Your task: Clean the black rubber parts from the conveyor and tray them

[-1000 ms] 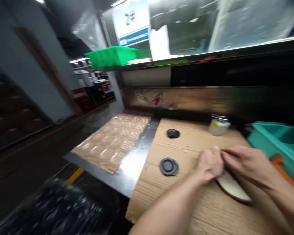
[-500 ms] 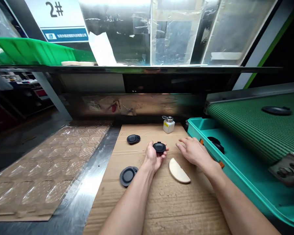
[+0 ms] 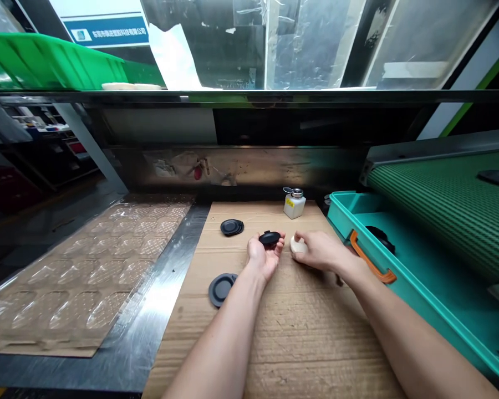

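The left hand (image 3: 263,257) lies palm up with its fingers loosely curled, cradling a black rubber disc (image 3: 269,239) at the fingertips, near the frame's centre. Just beside it, the right hand (image 3: 318,250) is narrowly closed, its fingers gripping a cream half-moon pad (image 3: 298,244), mostly hidden. Both hands sit over a cardboard sheet (image 3: 299,338), with a black rubber ring (image 3: 220,290) to the lower left, a small stack of black discs (image 3: 232,227) above, a dispensing bottle (image 3: 294,204) farther up, and a teal tray (image 3: 441,338) at right.

Matt black disc (image 3: 270,239), rough cardboard (image 3: 274,343), glossy plastic tray (image 3: 441,327)
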A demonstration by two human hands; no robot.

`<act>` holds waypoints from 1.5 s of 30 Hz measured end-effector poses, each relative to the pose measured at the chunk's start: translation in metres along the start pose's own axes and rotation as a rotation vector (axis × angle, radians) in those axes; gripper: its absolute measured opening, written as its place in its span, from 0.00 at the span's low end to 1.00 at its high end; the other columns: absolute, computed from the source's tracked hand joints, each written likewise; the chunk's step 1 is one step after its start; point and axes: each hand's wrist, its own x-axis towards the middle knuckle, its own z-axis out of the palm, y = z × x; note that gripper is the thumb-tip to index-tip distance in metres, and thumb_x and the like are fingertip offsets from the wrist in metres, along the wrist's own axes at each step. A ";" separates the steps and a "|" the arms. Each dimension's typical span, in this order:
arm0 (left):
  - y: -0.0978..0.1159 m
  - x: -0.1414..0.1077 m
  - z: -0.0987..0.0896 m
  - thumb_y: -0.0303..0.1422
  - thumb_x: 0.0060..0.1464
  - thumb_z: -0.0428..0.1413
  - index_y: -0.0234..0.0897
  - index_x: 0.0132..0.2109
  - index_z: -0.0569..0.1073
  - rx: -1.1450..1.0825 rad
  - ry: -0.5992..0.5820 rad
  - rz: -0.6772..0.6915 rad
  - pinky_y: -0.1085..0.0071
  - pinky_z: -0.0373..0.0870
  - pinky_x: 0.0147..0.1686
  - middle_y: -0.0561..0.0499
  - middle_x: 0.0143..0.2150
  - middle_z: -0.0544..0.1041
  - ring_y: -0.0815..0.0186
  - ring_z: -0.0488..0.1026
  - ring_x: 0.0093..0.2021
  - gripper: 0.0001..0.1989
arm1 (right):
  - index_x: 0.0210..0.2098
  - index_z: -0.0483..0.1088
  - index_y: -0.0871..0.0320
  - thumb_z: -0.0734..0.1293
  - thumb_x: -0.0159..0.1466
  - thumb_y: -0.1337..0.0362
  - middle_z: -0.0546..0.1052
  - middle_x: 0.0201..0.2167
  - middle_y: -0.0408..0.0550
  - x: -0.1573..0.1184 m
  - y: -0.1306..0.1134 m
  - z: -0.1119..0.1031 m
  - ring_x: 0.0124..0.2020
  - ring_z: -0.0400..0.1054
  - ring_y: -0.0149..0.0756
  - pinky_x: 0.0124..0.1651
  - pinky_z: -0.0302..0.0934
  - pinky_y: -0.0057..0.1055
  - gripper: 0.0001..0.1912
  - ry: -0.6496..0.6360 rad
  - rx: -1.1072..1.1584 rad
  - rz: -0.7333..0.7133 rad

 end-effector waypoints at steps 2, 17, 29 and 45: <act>-0.004 0.000 0.000 0.43 0.66 0.38 0.28 0.43 0.69 0.060 -0.033 0.057 0.77 0.66 0.20 0.39 0.35 0.74 0.69 0.69 0.25 0.23 | 0.45 0.70 0.54 0.65 0.61 0.55 0.75 0.36 0.50 -0.001 0.001 0.011 0.36 0.70 0.41 0.34 0.55 0.31 0.15 0.097 0.065 -0.010; -0.039 -0.023 0.005 0.34 0.42 0.69 0.42 0.60 0.61 1.211 -0.126 1.135 0.60 0.61 0.60 0.43 0.54 0.73 0.56 0.68 0.58 0.40 | 0.50 0.69 0.49 0.62 0.64 0.52 0.71 0.39 0.48 -0.005 0.007 0.028 0.36 0.67 0.39 0.34 0.55 0.29 0.18 0.144 0.192 0.051; -0.037 -0.013 0.000 0.38 0.42 0.69 0.39 0.59 0.58 1.443 -0.034 1.202 0.55 0.67 0.56 0.43 0.50 0.75 0.55 0.71 0.55 0.41 | 0.55 0.66 0.52 0.63 0.63 0.55 0.72 0.41 0.49 -0.001 0.012 0.033 0.43 0.66 0.40 0.43 0.57 0.29 0.21 0.170 0.198 -0.015; 0.109 -0.007 -0.016 0.46 0.62 0.49 0.36 0.49 0.67 1.652 0.452 0.913 0.75 0.66 0.23 0.49 0.36 0.76 0.71 0.70 0.21 0.18 | 0.45 0.68 0.52 0.65 0.60 0.51 0.71 0.41 0.46 -0.001 0.010 0.042 0.40 0.68 0.40 0.37 0.53 0.32 0.17 0.245 0.165 0.040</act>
